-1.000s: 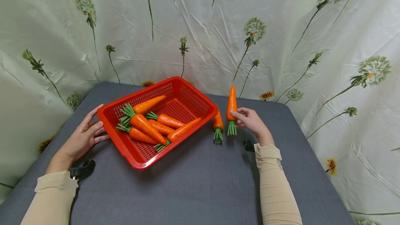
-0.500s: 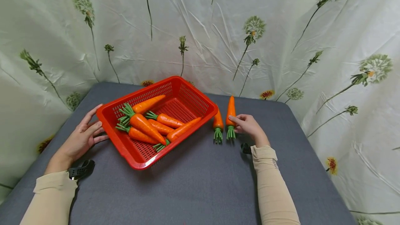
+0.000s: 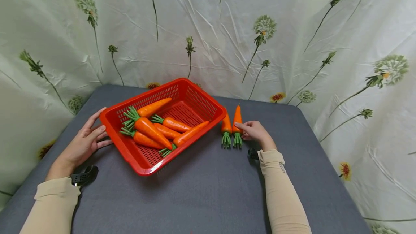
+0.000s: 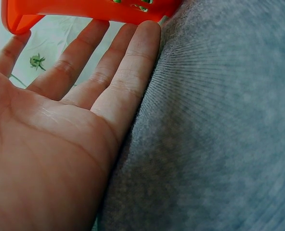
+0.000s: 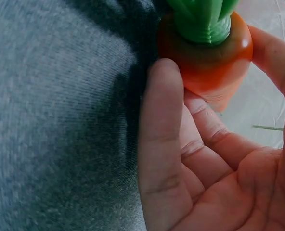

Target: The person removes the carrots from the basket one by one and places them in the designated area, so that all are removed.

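My right hand pinches a carrot between thumb and fingers, close over the table, its green stub end toward me. In the right wrist view the thumb and fingers lie round the top of this carrot. Just left of it another carrot lies beside the basket, almost parallel. With fingers extended, my left hand touches the left end of a red plastic basket. In the left wrist view those straight fingertips meet the basket wall. Several carrots lie inside the basket, mostly in its left and front part.
A grey cloth-covered table bears everything. Behind it and along both sides hangs a pale curtain with a dandelion print, close to the table's far edge. A dark wrist strap shows on the left wrist.
My right hand has lowered its carrot toward the table and moved it left, until it sits right next to the other loose carrot. The left hand and basket have hardly moved.
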A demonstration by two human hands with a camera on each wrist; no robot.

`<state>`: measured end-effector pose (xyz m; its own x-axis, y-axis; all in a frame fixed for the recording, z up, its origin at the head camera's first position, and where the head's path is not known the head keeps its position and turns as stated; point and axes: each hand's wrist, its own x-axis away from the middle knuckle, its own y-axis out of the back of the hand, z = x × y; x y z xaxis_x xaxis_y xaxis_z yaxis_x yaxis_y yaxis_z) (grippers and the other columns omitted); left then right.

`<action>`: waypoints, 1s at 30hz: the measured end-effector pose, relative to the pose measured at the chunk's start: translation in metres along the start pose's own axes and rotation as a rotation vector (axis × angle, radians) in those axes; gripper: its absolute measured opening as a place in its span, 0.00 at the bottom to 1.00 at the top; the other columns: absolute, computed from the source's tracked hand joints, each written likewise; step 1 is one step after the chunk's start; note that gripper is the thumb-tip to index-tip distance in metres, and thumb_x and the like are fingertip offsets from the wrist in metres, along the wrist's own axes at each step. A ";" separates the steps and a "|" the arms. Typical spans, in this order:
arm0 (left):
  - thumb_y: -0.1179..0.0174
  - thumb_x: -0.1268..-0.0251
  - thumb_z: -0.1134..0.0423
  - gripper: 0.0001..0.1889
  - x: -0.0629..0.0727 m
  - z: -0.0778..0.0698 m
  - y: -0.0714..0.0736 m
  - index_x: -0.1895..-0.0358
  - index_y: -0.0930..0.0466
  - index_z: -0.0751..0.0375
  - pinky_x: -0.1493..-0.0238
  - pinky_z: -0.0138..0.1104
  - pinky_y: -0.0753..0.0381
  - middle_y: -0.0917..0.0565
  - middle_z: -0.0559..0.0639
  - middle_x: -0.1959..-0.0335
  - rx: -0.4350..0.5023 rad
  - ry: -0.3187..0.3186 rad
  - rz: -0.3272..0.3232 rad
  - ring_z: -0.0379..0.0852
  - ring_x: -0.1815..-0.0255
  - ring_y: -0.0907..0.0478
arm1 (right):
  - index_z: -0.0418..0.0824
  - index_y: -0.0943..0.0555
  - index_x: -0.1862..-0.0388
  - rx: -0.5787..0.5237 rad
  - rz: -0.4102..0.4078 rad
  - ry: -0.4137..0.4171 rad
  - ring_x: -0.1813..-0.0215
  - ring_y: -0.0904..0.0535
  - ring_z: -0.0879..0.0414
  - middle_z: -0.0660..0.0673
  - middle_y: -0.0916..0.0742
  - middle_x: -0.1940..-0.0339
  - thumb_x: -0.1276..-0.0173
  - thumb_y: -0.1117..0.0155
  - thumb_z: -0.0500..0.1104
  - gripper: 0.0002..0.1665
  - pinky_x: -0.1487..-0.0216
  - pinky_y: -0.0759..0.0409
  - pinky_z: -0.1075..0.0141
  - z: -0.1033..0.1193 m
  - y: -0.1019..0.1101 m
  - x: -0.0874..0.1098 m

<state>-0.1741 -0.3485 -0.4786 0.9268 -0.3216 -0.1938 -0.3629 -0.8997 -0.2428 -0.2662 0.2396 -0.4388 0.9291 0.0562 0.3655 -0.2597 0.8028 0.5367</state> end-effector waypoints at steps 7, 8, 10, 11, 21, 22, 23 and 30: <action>0.61 0.10 0.70 0.35 -0.002 -0.001 -0.002 0.11 0.55 0.38 0.47 0.35 0.09 0.21 0.34 0.30 0.005 0.002 -0.003 0.36 0.39 0.13 | 0.30 0.17 0.44 0.044 0.005 -0.027 0.67 0.20 0.60 0.49 0.20 0.69 0.22 0.34 0.64 0.36 0.60 0.11 0.70 0.002 0.002 0.001; 0.61 0.10 0.70 0.35 -0.002 -0.001 -0.002 0.11 0.55 0.38 0.47 0.35 0.09 0.21 0.34 0.30 0.006 0.001 -0.002 0.36 0.39 0.13 | 0.30 0.18 0.43 0.051 0.008 -0.028 0.67 0.20 0.60 0.49 0.19 0.68 0.22 0.34 0.64 0.36 0.60 0.11 0.70 0.003 0.003 0.001; 0.61 0.10 0.70 0.35 -0.001 -0.001 -0.002 0.11 0.54 0.37 0.47 0.34 0.09 0.21 0.34 0.30 0.012 0.000 -0.002 0.36 0.39 0.13 | 0.30 0.19 0.41 0.057 0.013 -0.030 0.67 0.19 0.60 0.48 0.19 0.66 0.22 0.35 0.64 0.36 0.59 0.11 0.69 0.003 0.003 0.001; 0.61 0.10 0.70 0.35 -0.001 -0.001 -0.001 0.11 0.54 0.37 0.47 0.34 0.09 0.20 0.34 0.30 0.013 0.000 -0.003 0.36 0.39 0.13 | 0.30 0.20 0.40 0.055 0.013 -0.032 0.66 0.18 0.59 0.47 0.18 0.65 0.22 0.35 0.64 0.36 0.58 0.10 0.69 0.003 0.002 0.000; 0.60 0.10 0.70 0.35 0.000 -0.002 -0.002 0.11 0.53 0.36 0.47 0.35 0.09 0.21 0.33 0.30 0.008 0.009 -0.019 0.35 0.39 0.13 | 0.34 0.26 0.33 0.071 0.024 -0.024 0.56 0.17 0.54 0.40 0.17 0.48 0.21 0.36 0.64 0.38 0.49 0.10 0.63 0.005 0.002 -0.004; 0.60 0.10 0.70 0.35 0.000 -0.002 -0.002 0.11 0.53 0.36 0.47 0.35 0.09 0.21 0.33 0.31 0.007 0.010 -0.019 0.35 0.39 0.13 | 0.34 0.26 0.33 0.076 0.024 -0.020 0.55 0.18 0.54 0.40 0.18 0.48 0.21 0.36 0.64 0.37 0.50 0.10 0.64 0.005 0.002 -0.004; 0.60 0.10 0.70 0.35 0.000 -0.002 -0.002 0.11 0.53 0.36 0.47 0.35 0.09 0.21 0.33 0.31 0.006 0.012 -0.020 0.35 0.39 0.13 | 0.34 0.26 0.33 0.080 0.026 -0.017 0.55 0.18 0.54 0.40 0.18 0.48 0.21 0.36 0.63 0.37 0.51 0.11 0.65 0.005 0.003 -0.003; 0.60 0.10 0.69 0.34 -0.001 -0.001 -0.002 0.11 0.52 0.35 0.48 0.34 0.09 0.21 0.32 0.31 -0.004 0.018 -0.030 0.35 0.40 0.13 | 0.34 0.24 0.34 0.100 0.025 -0.001 0.60 0.24 0.56 0.44 0.21 0.55 0.20 0.37 0.61 0.34 0.62 0.20 0.70 0.007 0.004 -0.002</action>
<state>-0.1742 -0.3471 -0.4770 0.9388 -0.2999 -0.1694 -0.3349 -0.9099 -0.2447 -0.2713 0.2390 -0.4320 0.9217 0.0754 0.3804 -0.3081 0.7381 0.6002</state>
